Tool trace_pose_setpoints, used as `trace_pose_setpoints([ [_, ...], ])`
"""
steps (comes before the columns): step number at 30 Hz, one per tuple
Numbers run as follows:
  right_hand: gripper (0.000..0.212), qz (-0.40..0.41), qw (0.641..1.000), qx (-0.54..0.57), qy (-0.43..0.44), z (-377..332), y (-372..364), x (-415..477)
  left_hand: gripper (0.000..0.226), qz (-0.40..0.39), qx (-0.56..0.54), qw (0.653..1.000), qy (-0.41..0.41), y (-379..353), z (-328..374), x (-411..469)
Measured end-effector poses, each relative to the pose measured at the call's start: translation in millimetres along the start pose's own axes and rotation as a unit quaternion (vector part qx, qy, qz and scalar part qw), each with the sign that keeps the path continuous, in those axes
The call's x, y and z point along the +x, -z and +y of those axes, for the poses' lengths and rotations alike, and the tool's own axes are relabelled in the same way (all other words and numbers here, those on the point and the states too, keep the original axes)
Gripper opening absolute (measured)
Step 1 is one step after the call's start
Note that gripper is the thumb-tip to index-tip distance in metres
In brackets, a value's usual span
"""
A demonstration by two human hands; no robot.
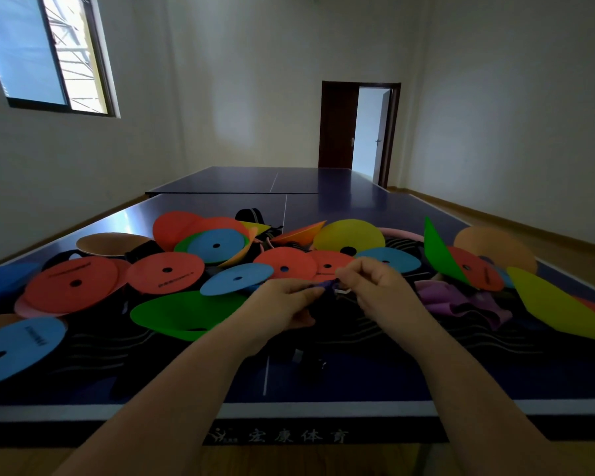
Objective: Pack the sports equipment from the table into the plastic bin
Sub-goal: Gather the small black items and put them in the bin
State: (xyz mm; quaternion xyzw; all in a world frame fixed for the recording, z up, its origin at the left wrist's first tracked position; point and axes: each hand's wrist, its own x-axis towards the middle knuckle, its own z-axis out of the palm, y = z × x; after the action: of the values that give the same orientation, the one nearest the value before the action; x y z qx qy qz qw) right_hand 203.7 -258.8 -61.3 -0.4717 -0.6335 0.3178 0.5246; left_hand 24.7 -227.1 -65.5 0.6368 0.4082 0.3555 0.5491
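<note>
A small purple item (pixel 327 286) is being pinched by the left hand (pixel 282 304) and right hand (pixel 375 286), close together above the blue table's (pixel 323 403) near middle, among scattered coloured discs (pixel 165 273).

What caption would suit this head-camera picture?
At a table-tennis table strewn with coloured training discs, the left hand and right hand pinch a small purple item.
</note>
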Motion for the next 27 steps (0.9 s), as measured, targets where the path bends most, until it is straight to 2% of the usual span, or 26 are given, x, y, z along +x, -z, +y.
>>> trace_pose_setpoints([
  [2,0.023,0.007,0.999,-0.028,0.019,-5,3,8,0.026,-0.084,-0.084,0.993,0.012,3,3,-2],
  [4,0.025,0.018,0.999,-0.032,0.029,-4,5,14,0.028,-0.132,-0.157,0.978,0.028,6,5,-5],
  [8,0.023,0.038,0.999,0.003,0.023,2,1,18,0.041,-0.122,-0.211,0.970,-0.013,13,11,-5],
  [9,0.022,0.034,0.999,0.001,0.021,3,0,18,0.040,-0.114,-0.218,0.969,-0.024,13,13,-5],
  [11,0.022,0.020,1.000,-0.011,0.018,7,-4,14,0.024,-0.094,-0.219,0.970,-0.043,12,13,-5],
  [13,0.023,0.001,0.999,-0.042,0.016,13,-9,8,0.006,-0.071,-0.225,0.971,-0.046,12,12,-4],
  [16,0.025,-0.017,0.995,-0.098,0.028,21,-17,-2,0.005,-0.096,-0.256,0.961,-0.031,13,9,-5],
  [19,0.023,-0.042,0.986,-0.160,0.018,22,-23,-5,0.016,-0.121,-0.250,0.960,-0.022,13,6,-6],
  [24,0.018,-0.048,0.954,-0.286,0.076,24,-21,-8,0.020,-0.044,-0.211,0.975,-0.062,8,7,0],
  [27,0.017,-0.065,0.927,-0.351,0.112,24,-17,-12,0.021,0.076,-0.125,0.983,-0.108,7,4,4],
])
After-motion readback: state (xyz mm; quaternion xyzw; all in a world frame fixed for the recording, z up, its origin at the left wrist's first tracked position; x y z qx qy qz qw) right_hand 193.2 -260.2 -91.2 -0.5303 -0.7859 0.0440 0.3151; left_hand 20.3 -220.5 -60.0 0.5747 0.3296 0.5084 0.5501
